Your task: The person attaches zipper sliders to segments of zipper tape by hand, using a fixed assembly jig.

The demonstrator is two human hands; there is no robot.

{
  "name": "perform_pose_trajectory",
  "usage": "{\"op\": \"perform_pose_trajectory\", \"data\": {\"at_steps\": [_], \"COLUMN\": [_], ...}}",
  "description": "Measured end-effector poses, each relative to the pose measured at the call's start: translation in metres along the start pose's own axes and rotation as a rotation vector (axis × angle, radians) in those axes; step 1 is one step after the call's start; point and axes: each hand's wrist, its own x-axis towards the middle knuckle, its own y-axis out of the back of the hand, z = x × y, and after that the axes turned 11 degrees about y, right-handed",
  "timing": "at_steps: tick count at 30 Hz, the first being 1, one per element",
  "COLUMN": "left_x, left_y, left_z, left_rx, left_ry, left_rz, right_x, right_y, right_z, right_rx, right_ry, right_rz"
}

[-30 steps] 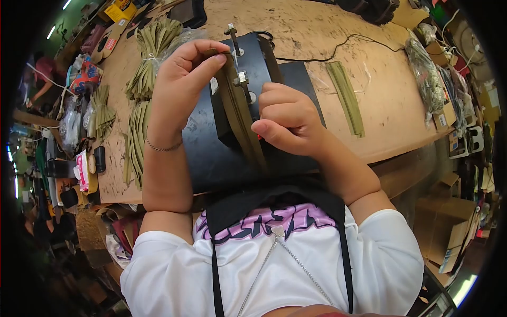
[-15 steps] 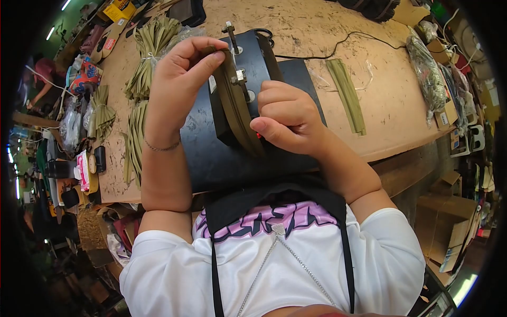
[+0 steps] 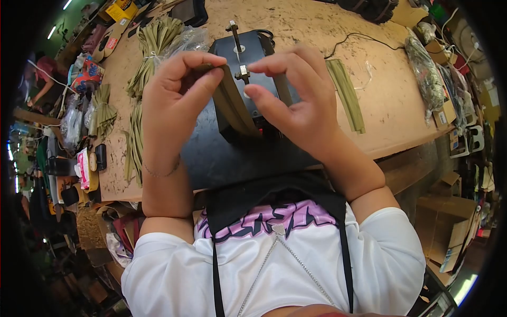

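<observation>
My left hand (image 3: 182, 98) pinches the end of an olive zipper strip (image 3: 232, 108) between thumb and fingers. The strip hangs down in a curve along the left side of a black box-shaped device (image 3: 257, 50). Two metal posts rise from the device's top, a far post (image 3: 233, 30) and a near post (image 3: 242, 73), with a thin line between them. Over the device's right side, my right hand (image 3: 306, 100) is open, thumb and forefinger apart at either side of the near post. Nothing shows between those fingers.
Bundles of olive strips (image 3: 153, 45) lie at the left of the table. More strips (image 3: 346, 95) rest to the right, near a black cable (image 3: 364, 35). Plastic-wrapped goods (image 3: 425, 74) line the right edge. A person (image 3: 45, 79) is at the far left.
My right hand has opened from a curled fist and moved up and forward to the near post. My left hand has come slightly nearer, still pinching the strip.
</observation>
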Motion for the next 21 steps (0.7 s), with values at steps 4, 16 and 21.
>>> {"op": "perform_pose_trajectory", "data": {"at_steps": [4,16,21], "left_x": [-0.018,-0.031,-0.031], "left_y": [-0.009,-0.016,-0.017], "left_z": [0.006,0.002,0.002], "left_rx": [-0.067,-0.156,-0.178], "left_ry": [-0.04,-0.1,-0.168], "left_rz": [-0.06,-0.077,-0.09], "right_x": [0.004,0.0,0.001], "right_y": [0.0,0.012,0.009], "right_z": [-0.005,-0.017,-0.02], "right_rx": [-0.047,0.051,0.147], "right_ry": [0.05,-0.039,-0.032], "right_rz": [-0.068,-0.179,-0.119]}}
